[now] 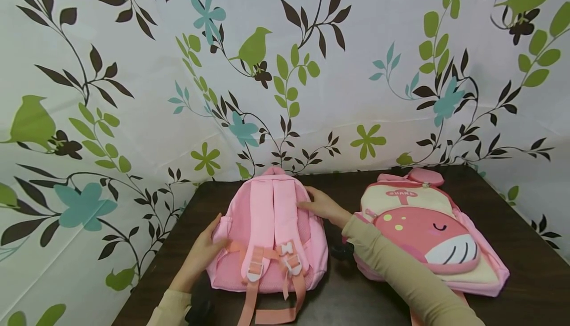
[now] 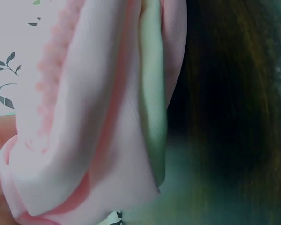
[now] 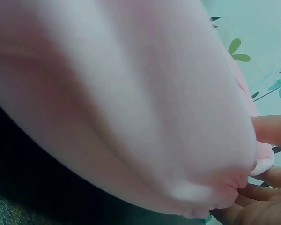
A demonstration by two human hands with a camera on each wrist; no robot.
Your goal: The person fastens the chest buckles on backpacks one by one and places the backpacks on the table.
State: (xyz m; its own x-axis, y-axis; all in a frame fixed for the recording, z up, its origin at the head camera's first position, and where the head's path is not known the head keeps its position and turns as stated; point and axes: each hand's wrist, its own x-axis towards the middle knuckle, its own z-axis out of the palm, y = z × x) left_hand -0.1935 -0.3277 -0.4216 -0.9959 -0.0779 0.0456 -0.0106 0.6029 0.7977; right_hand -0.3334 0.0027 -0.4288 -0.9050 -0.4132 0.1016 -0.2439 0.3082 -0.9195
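A pink backpack (image 1: 267, 232) lies face down on the dark table (image 1: 525, 217), with its shoulder straps (image 1: 271, 207) on top and pointing toward me. My left hand (image 1: 213, 234) holds its left side, thumb on top. My right hand (image 1: 311, 202) grips its upper right edge. The left wrist view is filled by the pink backpack fabric (image 2: 98, 140), with a finger (image 2: 1, 136) at the lower left. In the right wrist view the pink backpack edge (image 3: 131, 103) is pinched between thumb and fingers (image 3: 271, 131).
A second backpack (image 1: 427, 232), cream and pink with a smiling shark face, lies flat to the right, under my right forearm. Loose orange strap ends (image 1: 267, 311) trail toward the table's near edge. A floral curtain (image 1: 133, 93) hangs behind and at both sides.
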